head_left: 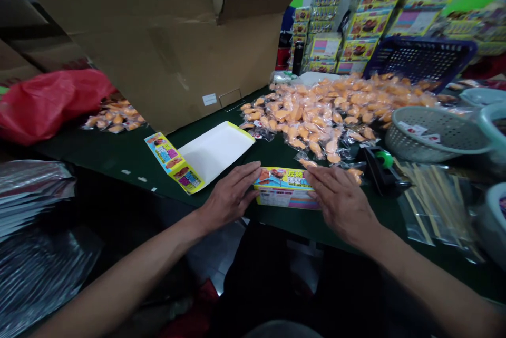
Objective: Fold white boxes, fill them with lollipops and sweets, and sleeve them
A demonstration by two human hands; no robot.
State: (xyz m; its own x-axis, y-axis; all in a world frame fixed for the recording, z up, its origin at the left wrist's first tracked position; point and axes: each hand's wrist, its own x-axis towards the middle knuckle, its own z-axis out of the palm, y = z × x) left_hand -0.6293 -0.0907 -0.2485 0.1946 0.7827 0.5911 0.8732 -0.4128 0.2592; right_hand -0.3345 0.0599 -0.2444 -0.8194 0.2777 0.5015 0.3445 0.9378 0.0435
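A small printed cardboard box (286, 190) in yellow, blue and pink lies at the table's front edge, between my two hands. My left hand (233, 190) grips its left end, with the thumb low and the fingers along the top. At the other end my right hand (342, 198) is closed on the box, its fingers over the upper edge. An opened-out carton (221, 151) with a white inside and a printed yellow flap lies just beyond my left hand. Past the box spreads a heap of orange pieces in clear wrappers (316, 108).
A large brown cardboard box (185, 58) stands at the back left, beside a red plastic bag (55, 100). On the right are a tape dispenser (381, 169), bagged wooden sticks (438, 201) and a grey basket (427, 137). Clear plastic sleeves (43, 253) pile up at left.
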